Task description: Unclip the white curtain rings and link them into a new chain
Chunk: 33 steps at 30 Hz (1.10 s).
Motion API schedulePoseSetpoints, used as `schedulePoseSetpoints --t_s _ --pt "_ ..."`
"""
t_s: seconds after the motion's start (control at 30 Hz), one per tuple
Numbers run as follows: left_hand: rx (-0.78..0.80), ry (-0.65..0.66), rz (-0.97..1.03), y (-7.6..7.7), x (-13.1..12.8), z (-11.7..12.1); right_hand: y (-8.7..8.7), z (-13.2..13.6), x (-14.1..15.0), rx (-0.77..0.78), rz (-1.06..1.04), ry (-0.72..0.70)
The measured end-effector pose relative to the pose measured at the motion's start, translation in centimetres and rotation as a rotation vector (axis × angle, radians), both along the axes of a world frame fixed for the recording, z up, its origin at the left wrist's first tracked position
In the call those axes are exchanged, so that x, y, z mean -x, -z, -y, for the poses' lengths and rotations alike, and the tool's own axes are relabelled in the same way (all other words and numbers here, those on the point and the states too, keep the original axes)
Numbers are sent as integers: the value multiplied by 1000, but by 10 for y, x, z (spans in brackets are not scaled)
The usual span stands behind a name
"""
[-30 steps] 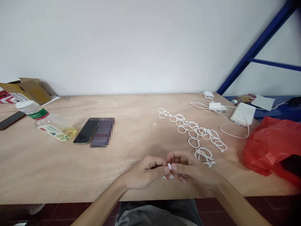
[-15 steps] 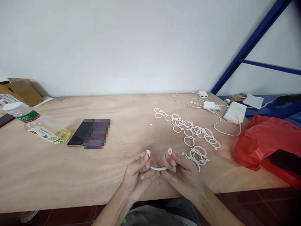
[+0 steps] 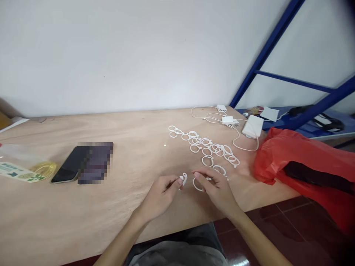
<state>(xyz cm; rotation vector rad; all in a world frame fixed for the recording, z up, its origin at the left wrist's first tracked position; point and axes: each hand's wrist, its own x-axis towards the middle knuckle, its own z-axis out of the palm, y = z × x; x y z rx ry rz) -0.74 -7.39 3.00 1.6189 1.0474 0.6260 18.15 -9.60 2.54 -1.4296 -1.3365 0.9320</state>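
Pale wall [image 3: 138, 55] fills the upper background. Wooden worktop [image 3: 83, 218] runs along its foot, with a blue metal frame [image 3: 263, 57] rising at the far right corner. Red plastic bag [image 3: 307, 149] lies crumpled on the right side of the worktop, a dark item [image 3: 316, 176] on it. Clear plastic bottle [image 3: 16, 173], labelled, at the left; picture edge cuts it off. Smartphone [image 3: 66, 168] lies just beside it; pixelation covers the area along its right side.

Hands, both over the near part of the worktop, a gap between them. Left hand [image 3: 161, 192]: thumb and forefinger pinched together on a small white looped piece, its curved end showing past the fingertips. Right hand [image 3: 219, 188]: fingers curled, thumb close to forefinger; white ring [image 3: 193, 183] shows just behind and partly under it. Cannot tell whether the right hand grips this ring.

White box [image 3: 253, 126] near the bag, a white cable [image 3: 245, 150] curving past it. White adapter [image 3: 227, 120] just left of the box. White rings [image 3: 219, 148], many overlapping, spread diagonally from mid-worktop toward the right hand. White looped piece [image 3: 185, 180], as above, in the left hand.
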Motion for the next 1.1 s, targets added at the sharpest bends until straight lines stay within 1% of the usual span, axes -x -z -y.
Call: schedulePoseSetpoints --t_s 0.1,0.13,0.17,0.2,0.27,0.33,0.4,0.47,0.6,0.67,0.77,0.9,1.0,1.07,1.1 --pt "-119 148 -188 6 -19 -10 8 -4 -47 -72 243 210" --pt "-183 177 -257 8 -26 -12 11 -7 -63 -68 331 260" --pt "-258 186 -332 9 -33 -14 12 -9 -79 -51 439 321" --pt "-333 180 -409 11 -39 -16 14 -11 -93 -13 548 352" --pt "-439 152 -546 14 -52 -18 15 -16 -115 119 726 371" --pt "-475 143 -608 16 -62 -20 16 -19 -127 227 846 334" --pt "-494 147 -622 19 -70 -21 17 -21 -133 268 920 301" --pt "-518 156 -620 22 -74 -22 18 -21 -135 278 964 306" --pt "-540 144 -559 27 -80 -26 19 -19 -138 304 960 320" --pt "-555 136 -530 27 -83 -29 18 -19 -141 317 937 288" --pt "-604 152 -546 26 -90 -32 16 -17 -144 315 930 229" --pt "-645 209 -602 22 -101 -34 16 -12 -146 253 897 156" --pt "-621 225 -589 22 -106 -34 11 -7 -142 174 755 118" --pt "-590 203 -522 21 -104 -34 2 -3 -133 113 583 121" --pt "-567 171 -462 20 -102 -33 -4 -2 -126 90 479 122"
